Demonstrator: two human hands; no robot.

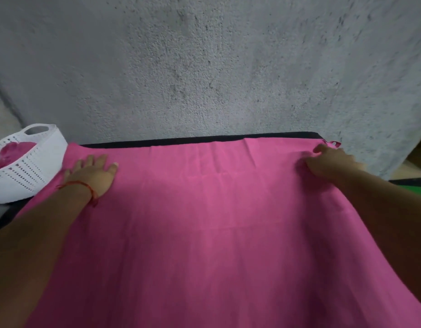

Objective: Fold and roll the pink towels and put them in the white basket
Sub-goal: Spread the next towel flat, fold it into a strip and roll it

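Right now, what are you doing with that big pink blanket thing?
It is a pink towel, spread flat over a dark table. The left hand lies open and flat on it near the far left corner, and the right hand pinches the far right corner, by a small loop. Nothing is folded yet. The white basket at the left already holds some pink cloth.

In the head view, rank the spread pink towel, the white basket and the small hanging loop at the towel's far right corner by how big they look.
1. Spread pink towel, by far the largest.
2. White basket, partly cut off at the left edge.
3. Hanging loop, tiny.
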